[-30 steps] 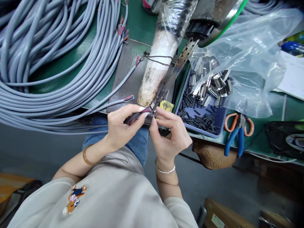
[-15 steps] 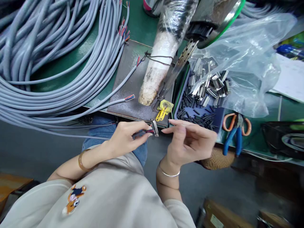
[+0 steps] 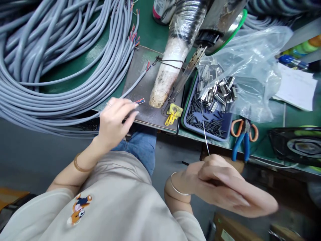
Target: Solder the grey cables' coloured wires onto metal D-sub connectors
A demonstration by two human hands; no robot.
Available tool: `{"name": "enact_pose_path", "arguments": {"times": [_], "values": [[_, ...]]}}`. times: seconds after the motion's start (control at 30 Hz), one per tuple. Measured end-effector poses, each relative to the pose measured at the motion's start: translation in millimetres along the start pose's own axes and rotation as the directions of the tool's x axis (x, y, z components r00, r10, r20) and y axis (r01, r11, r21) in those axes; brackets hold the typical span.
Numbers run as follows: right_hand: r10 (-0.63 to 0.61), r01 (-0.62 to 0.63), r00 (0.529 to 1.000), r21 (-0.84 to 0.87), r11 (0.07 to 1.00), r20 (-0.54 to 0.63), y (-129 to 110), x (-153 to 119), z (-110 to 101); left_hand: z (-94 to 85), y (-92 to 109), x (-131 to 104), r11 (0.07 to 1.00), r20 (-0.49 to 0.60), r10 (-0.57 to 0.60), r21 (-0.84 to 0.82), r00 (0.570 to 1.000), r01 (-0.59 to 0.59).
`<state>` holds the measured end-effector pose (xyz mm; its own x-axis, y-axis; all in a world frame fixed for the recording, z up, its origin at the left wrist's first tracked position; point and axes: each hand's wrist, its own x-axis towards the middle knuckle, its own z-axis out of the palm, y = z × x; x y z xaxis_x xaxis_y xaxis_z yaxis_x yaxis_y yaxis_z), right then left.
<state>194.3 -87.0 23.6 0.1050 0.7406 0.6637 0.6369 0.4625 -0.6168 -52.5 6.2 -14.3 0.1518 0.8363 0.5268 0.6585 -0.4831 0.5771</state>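
My left hand (image 3: 116, 118) is over a grey cable at the front edge of the dark board, thumb and fingers apart. Past its fingertips show the cable's stripped red and blue wires (image 3: 139, 101); whether the fingers touch the cable is hard to tell. My right hand (image 3: 225, 185), partly blurred, is closed at the lower right, off the bench edge. A thin silvery wire (image 3: 204, 129), looking like solder wire, runs down over the blue tray into it. The fingertips of that hand are hidden.
Bundled grey cables (image 3: 62, 93) fill the left. A wrapped white tube (image 3: 163, 77) and a perforated metal rod (image 3: 187, 73) slope down over the dark board (image 3: 132, 80). The tray (image 3: 184, 120) holds metal connectors and small black pieces. Pliers (image 3: 242, 144) lie to its right.
My left hand has moved left to the stripped cable; the wired connector it held is out of its fingers. My right hand has moved down and right, with the thin wire now stretched to it.
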Motion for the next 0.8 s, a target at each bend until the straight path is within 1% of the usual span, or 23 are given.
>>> {"name": "enact_pose_path", "arguments": {"times": [0.03,0.07,0.1,0.13,0.17,0.23,0.27,0.3,0.33,0.37,0.4,0.43,0.47,0.5,0.53,0.57,0.6,0.63,0.67,0.7,0.73,0.77,0.8], "values": [[-0.13,0.136,0.965,0.009,0.991,-0.229,-2.3,5.4,11.4,0.8,-6.6,5.4,0.995,0.003,-0.012,0.102,1.0,0.011],[-0.183,0.19,0.916,-0.017,0.982,-0.358,-4.6,10.0,22.2,2.0,-12.9,9.8,0.985,0.039,-0.026,0.174,0.999,0.019],[-0.208,0.217,0.911,-0.016,0.976,-0.356,-6.5,13.1,31.4,3.4,-18.2,12.9,0.977,0.052,-0.027,0.214,0.998,0.015],[-0.199,0.209,0.905,-0.015,0.978,-0.375,-7.9,14.8,38.1,4.5,-22.1,14.6,0.974,0.054,-0.021,0.228,0.998,0.008],[-0.187,0.198,0.91,-0.01,0.98,-0.371,-8.5,15.0,42.2,5.0,-24.3,14.9,0.976,0.046,-0.003,0.216,0.999,-0.007],[-0.172,0.185,0.909,-0.002,0.983,-0.379,-7.1,12.5,43.2,3.7,-23.0,11.0,0.989,0.015,0.054,0.136,0.998,-0.055],[-0.174,0.188,0.905,-0.002,0.982,-0.389,-5.3,10.6,41.4,2.1,-20.0,6.9,0.993,0.017,0.088,0.073,0.996,-0.089],[-0.178,0.193,0.903,0.0,0.981,-0.39,-2.9,8.9,39.0,-0.1,-16.1,1.6,0.992,0.042,0.122,0.006,0.992,-0.122],[-0.184,0.199,0.903,0.0,0.98,-0.389,-0.2,7.5,36.6,-2.5,-11.9,-4.8,0.985,0.103,0.164,-0.076,0.981,-0.156],[-0.19,0.205,0.905,-0.001,0.979,-0.381,2.4,6.6,34.6,-4.7,-8.1,-12.0,0.972,0.205,0.205,-0.156,0.957,-0.175],[-0.195,0.21,0.906,0.0,0.978,-0.376,4.8,6.2,33.3,-6.7,-5.5,-19.7,0.961,0.33,0.235,-0.219,0.914,-0.168],[-0.197,0.214,0.907,0.003,0.977,-0.373,6.9,6.1,32.7,-8.1,-4.5,-27.5,0.953,0.475,0.245,-0.277,0.845,-0.12],[-0.203,0.22,0.906,0.004,0.975,-0.371,8.5,6.3,32.8,-9.1,-5.2,-35.2,0.949,0.594,0.226,-0.314,0.772,-0.036],[-0.208,0.226,0.904,0.004,0.974,-0.374,9.7,6.6,33.5,-9.5,-7.6,-42.3,0.94,0.7,0.204,-0.336,0.684,0.063],[-0.209,0.227,0.901,0.003,0.974,-0.381,10.4,7.1,34.6,-9.7,-11.1,-48.6,0.913,0.784,0.213,-0.372,0.583,0.166],[-0.209,0.227,0.899,0.003,0.974,-0.385,10.7,7.7,35.9,-9.9,-14.8,-53.7,0.874,0.838,0.226,-0.4,0.496,0.278],[-0.211,0.23,0.897,0.003,0.973,-0.387,10.8,8.4,37.4,-10.6,-17.4,-57.5,0.806,0.88,0.249,-0.42,0.405,0.417],[-0.209,0.227,0.897,0.001,0.974,-0.39,10.6,9.3,38.8,-12.2,-18.0,-59.8,0.708,0.912,0.271,-0.406,0.308,0.577],[-0.206,0.224,0.895,0.0,0.975,-0.395,10.3,10.3,40.1,-15.1,-15.6,-60.6,0.577,0.93,0.293,-0.356,0.22,0.735],[-0.205,0.223,0.894,-0.002,0.975,-0.399,9.9,11.4,41.3,-19.3,-9.6,-60.0,0.416,0.938,0.31,-0.283,0.158,0.864],[-0.209,0.226,0.891,-0.005,0.974,-0.403,9.4,12.5,42.1,-24.9,-0.1,-58.2,0.275,0.936,0.339,-0.198,0.098,0.941],[-0.21,0.226,0.888,-0.011,0.974,-0.408,8.9,13.6,42.5,-31.3,12.2,-55.5,0.144,0.932,0.354,-0.139,0.08,0.98],[-0.212,0.225,0.886,-0.016,0.974,-0.413,8.3,14.3,42.3,-38.2,26.4,-52.1,0.067,0.92,0.386,-0.096,0.062,0.993]]}}
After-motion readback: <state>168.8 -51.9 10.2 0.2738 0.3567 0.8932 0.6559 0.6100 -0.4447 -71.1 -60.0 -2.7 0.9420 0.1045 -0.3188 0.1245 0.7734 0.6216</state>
